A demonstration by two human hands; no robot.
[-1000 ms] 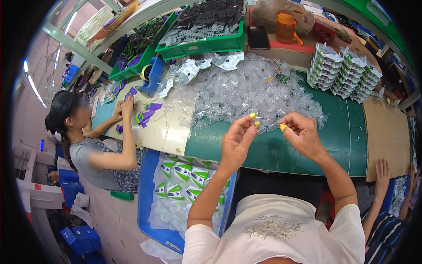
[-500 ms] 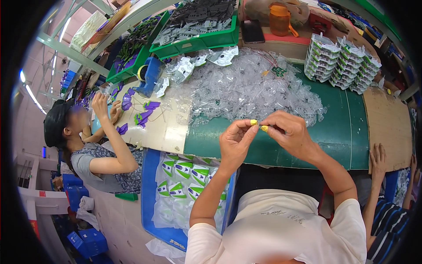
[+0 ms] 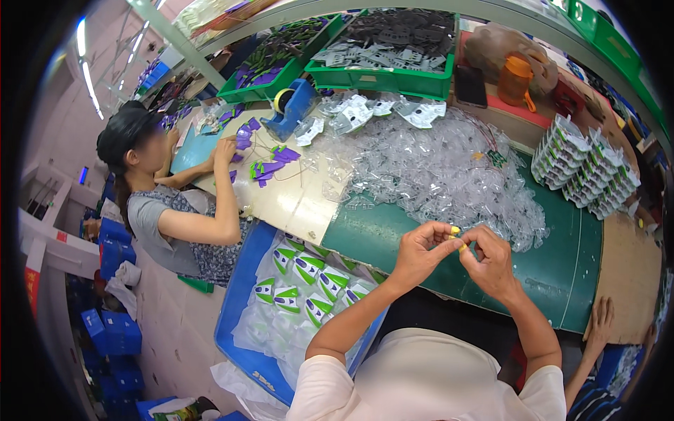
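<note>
My left hand (image 3: 423, 254) and my right hand (image 3: 490, 259) meet over the front of the green work mat (image 3: 379, 235). Both are closed in a pinch, their fingertips nearly touching. Yellow covers (image 3: 455, 230) sit on fingertips at the meeting point. Whatever lies between the fingers is too small to make out. Just beyond my hands spreads a large heap of clear plastic parts (image 3: 428, 175). A small green circuit board (image 3: 496, 159) with thin wires rests on the heap. White shell pieces (image 3: 351, 116) lie at its far left edge.
Stacked white-and-green parts (image 3: 562, 158) stand at the right. Green bins (image 3: 382, 78), a blue tape dispenser (image 3: 291, 109), a phone (image 3: 470, 85) and an orange bottle (image 3: 514, 78) line the back. A blue crate (image 3: 232, 319) holds green-and-white pieces. A co-worker (image 3: 175, 210) sits left; another's hand (image 3: 601, 323) rests right.
The whole view has swung, so the bench appears tilted and shifted right. My hands stay pinched together. The co-worker at left has lowered a raised hand toward the purple parts on the table.
</note>
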